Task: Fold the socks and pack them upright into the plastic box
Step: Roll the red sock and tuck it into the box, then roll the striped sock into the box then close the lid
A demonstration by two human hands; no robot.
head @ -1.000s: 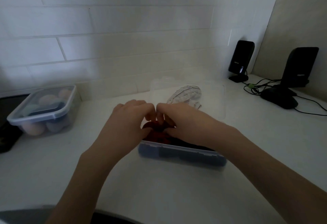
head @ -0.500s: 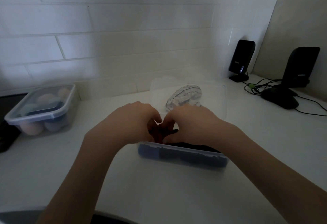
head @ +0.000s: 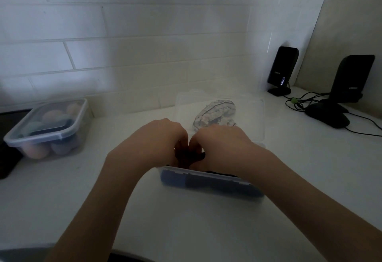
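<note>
Plastic box point(head: 210, 183) sits mid-counter point(head: 82, 199), long axis running left to right; bare counter lies on the near side of the fingers and to their left. Its clear lid point(head: 254, 113) lies just beyond the knuckles, a patterned sock point(head: 215, 113) on it. Left hand point(head: 157, 139) and right hand point(head: 223, 146) meet knuckle to knuckle over the box's left end, fingers curled shut on a dark sock point(head: 186, 158); the sock's orientation cannot be told. Dark rolls fill the box right of the fingers.
</note>
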